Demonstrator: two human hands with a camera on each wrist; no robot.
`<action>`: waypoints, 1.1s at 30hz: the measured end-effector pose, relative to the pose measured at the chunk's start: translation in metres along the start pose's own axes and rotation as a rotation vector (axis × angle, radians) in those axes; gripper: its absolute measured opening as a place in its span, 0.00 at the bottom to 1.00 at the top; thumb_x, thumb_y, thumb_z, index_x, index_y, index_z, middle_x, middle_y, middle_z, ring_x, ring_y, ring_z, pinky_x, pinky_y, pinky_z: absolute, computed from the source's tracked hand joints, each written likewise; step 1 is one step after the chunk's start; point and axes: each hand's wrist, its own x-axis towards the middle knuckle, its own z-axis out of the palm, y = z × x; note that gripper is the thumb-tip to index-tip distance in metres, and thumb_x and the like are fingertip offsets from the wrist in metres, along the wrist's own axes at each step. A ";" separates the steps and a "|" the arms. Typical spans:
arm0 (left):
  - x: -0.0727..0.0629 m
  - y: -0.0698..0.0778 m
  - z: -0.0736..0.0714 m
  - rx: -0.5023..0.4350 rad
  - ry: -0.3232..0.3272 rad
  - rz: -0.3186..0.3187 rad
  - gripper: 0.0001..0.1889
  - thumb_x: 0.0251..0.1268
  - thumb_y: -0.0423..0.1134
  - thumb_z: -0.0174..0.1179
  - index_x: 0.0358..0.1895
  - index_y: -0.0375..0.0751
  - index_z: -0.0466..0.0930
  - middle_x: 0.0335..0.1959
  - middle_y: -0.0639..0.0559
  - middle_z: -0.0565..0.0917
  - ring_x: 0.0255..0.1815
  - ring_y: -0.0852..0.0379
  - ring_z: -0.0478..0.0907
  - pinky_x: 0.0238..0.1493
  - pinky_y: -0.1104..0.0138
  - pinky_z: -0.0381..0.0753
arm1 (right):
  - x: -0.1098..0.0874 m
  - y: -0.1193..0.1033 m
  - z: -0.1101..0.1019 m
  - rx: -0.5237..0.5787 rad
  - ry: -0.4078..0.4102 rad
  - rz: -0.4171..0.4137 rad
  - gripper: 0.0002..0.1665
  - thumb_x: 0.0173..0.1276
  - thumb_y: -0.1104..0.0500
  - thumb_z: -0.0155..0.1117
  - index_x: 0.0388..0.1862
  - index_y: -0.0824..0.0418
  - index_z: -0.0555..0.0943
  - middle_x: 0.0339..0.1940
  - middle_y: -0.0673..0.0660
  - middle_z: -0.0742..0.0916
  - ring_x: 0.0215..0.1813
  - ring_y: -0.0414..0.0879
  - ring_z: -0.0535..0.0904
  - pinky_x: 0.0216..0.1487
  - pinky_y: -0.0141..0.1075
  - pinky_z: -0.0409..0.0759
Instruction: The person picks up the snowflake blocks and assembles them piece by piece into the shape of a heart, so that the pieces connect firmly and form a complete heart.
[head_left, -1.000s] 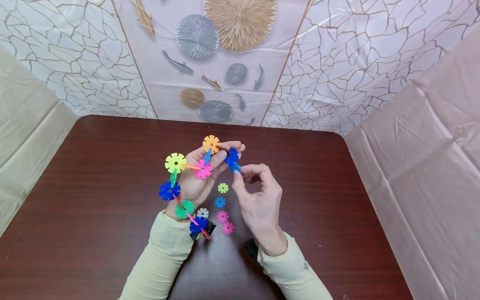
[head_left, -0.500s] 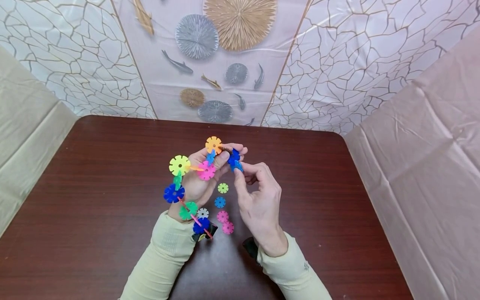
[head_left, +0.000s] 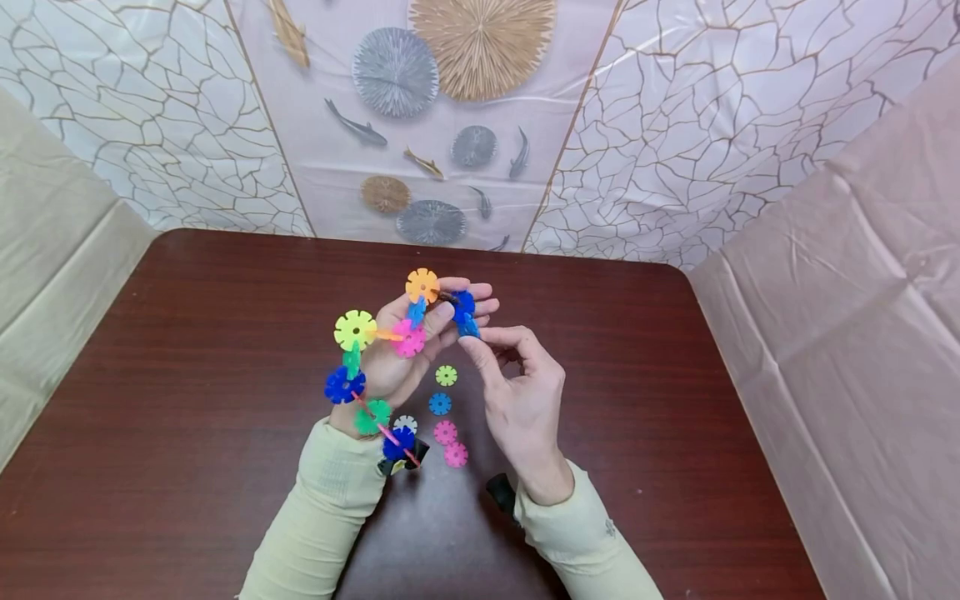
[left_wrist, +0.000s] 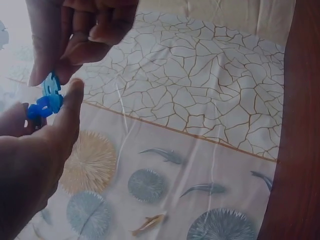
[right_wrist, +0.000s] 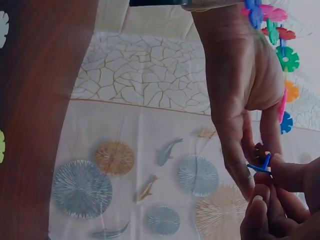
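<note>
The chain, linked up to the dark-blue disc, lies across the left hand, which grips it there, five loose discs remain unjoined on the table, and the right hand pinches the light-blue disc, seating unconfirmed.

light blue disc in right fingers, dark blue disc between left fingers
</note>
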 end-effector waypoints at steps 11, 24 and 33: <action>0.002 0.002 -0.004 -0.097 0.073 0.026 0.17 0.73 0.29 0.51 0.63 0.33 0.70 0.59 0.34 0.77 0.60 0.37 0.75 0.62 0.51 0.71 | 0.012 0.031 -0.006 -0.139 -0.165 0.123 0.09 0.71 0.56 0.62 0.41 0.60 0.85 0.30 0.51 0.86 0.26 0.45 0.77 0.25 0.36 0.74; -0.002 0.007 -0.004 -0.139 0.133 0.018 0.18 0.72 0.31 0.53 0.62 0.29 0.69 0.58 0.34 0.76 0.60 0.40 0.76 0.64 0.55 0.69 | 0.001 0.118 0.040 -0.745 -0.873 0.318 0.19 0.61 0.45 0.71 0.42 0.57 0.83 0.36 0.53 0.80 0.40 0.49 0.79 0.36 0.46 0.80; 0.000 0.007 -0.005 -0.153 0.154 0.020 0.16 0.72 0.31 0.54 0.59 0.30 0.70 0.57 0.34 0.76 0.59 0.39 0.76 0.65 0.54 0.68 | 0.006 0.120 0.039 -0.584 -0.760 0.477 0.17 0.60 0.49 0.73 0.36 0.56 0.77 0.28 0.50 0.82 0.34 0.45 0.80 0.34 0.40 0.79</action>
